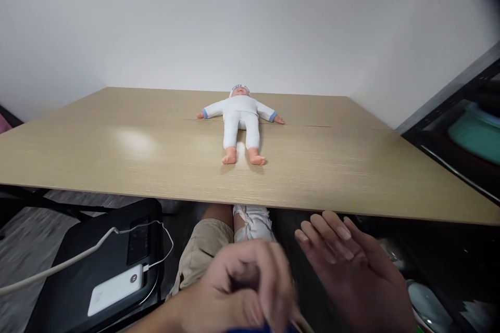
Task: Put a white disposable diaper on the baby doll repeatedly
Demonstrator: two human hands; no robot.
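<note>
A baby doll [241, 109] in a white outfit with blue cuffs and a white patterned cap lies on its back on the wooden table [156, 166]. Its arms are spread and its bare feet point toward me. My left hand [250, 283] is low in front of my lap, its fingers curled toward the thumb. Something blue [252, 330] shows just below those fingers at the picture's bottom edge; what the hand holds I cannot make out. To the right, my right hand [351, 270] is raised palm up with its fingers apart, holding nothing. Both hands are this side of the table edge, away from the doll.
A black chair [86, 234] at the left bears a white power bank [116, 289], a dark phone [138, 243] and a white cable [78, 258]. A pale partition [195, 36] stands behind the table. On the right is a black rack [441, 153] with a green container [478, 132].
</note>
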